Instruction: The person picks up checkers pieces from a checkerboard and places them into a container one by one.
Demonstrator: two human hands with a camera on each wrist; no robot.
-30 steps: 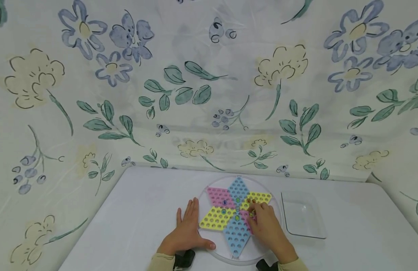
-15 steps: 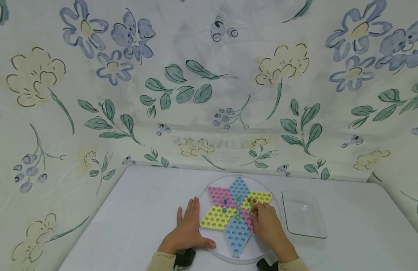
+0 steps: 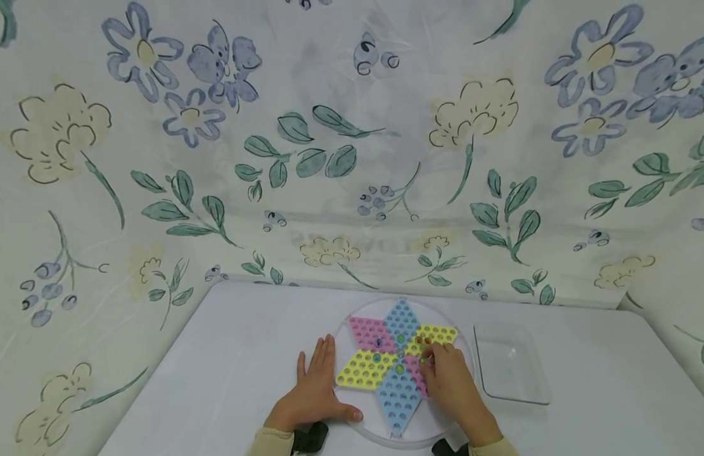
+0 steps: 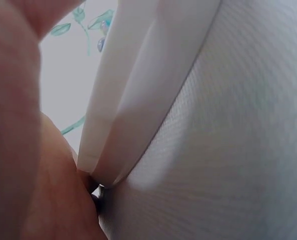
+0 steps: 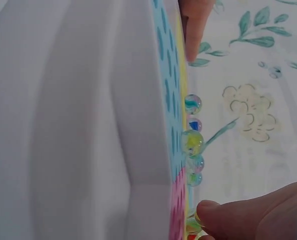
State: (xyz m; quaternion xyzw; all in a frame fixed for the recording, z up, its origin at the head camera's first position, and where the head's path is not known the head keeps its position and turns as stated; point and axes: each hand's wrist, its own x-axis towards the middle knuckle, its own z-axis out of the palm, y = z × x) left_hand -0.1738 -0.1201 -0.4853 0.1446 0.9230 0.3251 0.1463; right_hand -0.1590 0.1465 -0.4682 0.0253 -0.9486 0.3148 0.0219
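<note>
Two hands on the worktop [image 3: 226, 354]. Left hand [image 3: 314, 389] lies flat, fingers straight, against the left rim of the round board [image 3: 357, 370]. Right hand [image 3: 451, 386] rests on the board's right side, fingertips curled, pinching a marble [image 3: 424, 359] near the centre. Clear tray [image 3: 508, 367] just right.

The star board [image 3: 393, 367] has pink, blue and yellow diamonds; the backdrop cloth [image 3: 306, 158] bears blue, yellow flowers, green leaves; the table [image 3: 226, 367] is white.
</note>
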